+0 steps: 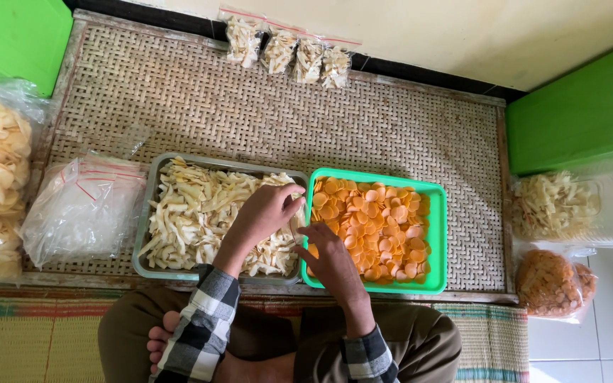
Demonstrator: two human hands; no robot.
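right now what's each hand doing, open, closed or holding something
left hand: fingers curled over the pale chips in the grey tray; grip cannot be told.
right hand: at the green tray edge; cannot be told.

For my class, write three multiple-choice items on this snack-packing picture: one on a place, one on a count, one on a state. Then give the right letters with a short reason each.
1. Where is the green tray of round orange chips?
A. right of the grey tray
B. left of it
C. stacked on it

2. How many small filled bags lie along the mat's far edge?
A. two
B. four
C. seven

3. What is the left hand doing?
A. resting on a knee
B. reaching into the pale chips
C. holding a spoon

Answers: 1 A, the trays sit side by side; 2 B, four in a row; 3 B, its fingers lie on the pale chips.
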